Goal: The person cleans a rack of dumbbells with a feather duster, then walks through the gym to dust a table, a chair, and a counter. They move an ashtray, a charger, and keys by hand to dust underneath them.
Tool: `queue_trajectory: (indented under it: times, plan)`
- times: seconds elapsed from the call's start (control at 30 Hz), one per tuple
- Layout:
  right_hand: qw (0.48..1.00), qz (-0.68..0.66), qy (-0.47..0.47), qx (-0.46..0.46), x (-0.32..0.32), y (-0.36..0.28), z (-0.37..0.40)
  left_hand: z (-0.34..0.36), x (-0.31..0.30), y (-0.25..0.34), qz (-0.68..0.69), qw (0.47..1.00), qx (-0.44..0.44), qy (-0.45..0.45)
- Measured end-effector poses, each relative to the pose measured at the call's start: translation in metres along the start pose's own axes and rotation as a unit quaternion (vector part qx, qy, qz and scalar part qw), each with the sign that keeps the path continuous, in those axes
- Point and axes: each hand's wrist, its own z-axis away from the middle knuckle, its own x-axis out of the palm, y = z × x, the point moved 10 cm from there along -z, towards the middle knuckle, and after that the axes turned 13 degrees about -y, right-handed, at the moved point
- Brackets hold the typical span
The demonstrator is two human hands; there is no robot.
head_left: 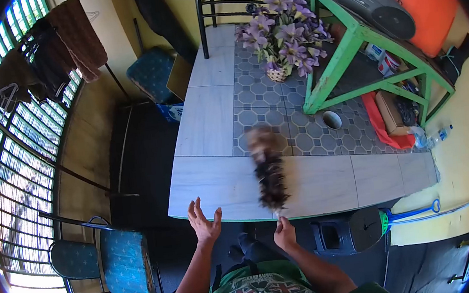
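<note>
Right hand (284, 233) is clamping the handle of a feather duster (267, 168), whose plume is showing blurred above the near half of the tiled table (210, 126). Left hand (204, 224) is hovering open at the table's edge, fingers spread, holding nothing. A wide swing is likely risking 1 upset: the small bowl (332, 119), just beyond the plume.

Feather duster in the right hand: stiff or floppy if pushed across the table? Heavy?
Probably light: the right hand carries the feather duster alone by its lower end. The head looks floppy: a loose, fluffy plume, blurred. Likely to give against the table rather than push things.
</note>
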Motion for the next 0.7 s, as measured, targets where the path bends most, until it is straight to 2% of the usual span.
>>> queue_trajectory:
  times: [0.03,0.07,0.13,0.17,0.2,0.23,0.27,0.3,0.33,0.4,0.43,0.47,0.53,0.57,0.6,0.67,0.7]
  plan:
    - [0.994,-0.021,-0.096,-0.053,0.008,-0.001,0.007,0.001,0.005,0.002,0.003,1.000,0.005,-0.002]
    - [0.994,-0.019,-0.092,-0.051,-0.004,0.006,0.013,0.003,0.011,0.004,0.008,1.000,0.009,-0.004]
    - [0.968,0.039,-0.176,-0.172,-0.004,-0.008,0.026,0.003,0.012,0.021,0.057,0.998,0.014,-0.039]
    - [0.977,0.031,-0.161,-0.135,-0.012,0.005,0.023,0.005,0.018,0.023,0.047,0.998,0.016,-0.043]
    - [0.976,0.034,-0.163,-0.137,-0.013,0.006,0.019,0.007,0.022,0.025,0.037,0.998,0.016,-0.047]
    - [0.998,0.016,-0.062,-0.021,-0.035,0.031,0.007,0.009,0.025,0.027,0.041,0.998,0.022,-0.043]
    - [0.995,-0.003,0.039,0.094,-0.056,0.057,0.004,0.012,0.028,0.028,0.044,0.998,0.017,-0.040]
    - [0.990,-0.017,0.081,0.115,-0.066,0.060,-0.001,0.014,0.031,0.031,0.043,0.998,0.015,-0.042]
    - [0.990,-0.016,0.080,0.111,-0.072,0.058,-0.004,0.014,0.033,0.035,0.042,0.998,0.016,-0.045]
    - [0.995,0.043,-0.085,0.010,-0.056,0.038,-0.018,0.015,0.042,0.040,0.036,0.998,0.012,-0.050]
    - [0.985,0.026,-0.142,-0.090,-0.055,0.023,-0.022,0.017,0.049,0.042,0.030,0.998,0.006,-0.059]
    - [0.985,0.030,-0.144,-0.094,-0.060,0.026,-0.029,0.017,0.055,0.044,0.033,0.998,0.003,-0.055]
    - [0.990,0.029,-0.120,-0.072,-0.075,0.037,-0.045,0.019,0.068,0.049,0.025,0.997,-0.026,-0.068]
    - [0.998,0.030,-0.062,0.006,-0.087,0.055,-0.055,0.019,0.077,0.052,0.021,0.996,-0.039,-0.082]
    - [0.997,0.032,-0.066,0.004,-0.089,0.060,-0.066,0.019,0.084,0.058,0.022,0.996,-0.043,-0.079]
    - [0.996,-0.005,-0.006,0.090,-0.106,0.095,-0.080,0.020,0.100,0.073,0.024,0.996,-0.044,-0.078]
    - [0.996,-0.006,-0.006,0.093,-0.113,0.101,-0.075,0.022,0.110,0.080,0.022,0.996,-0.044,-0.080]
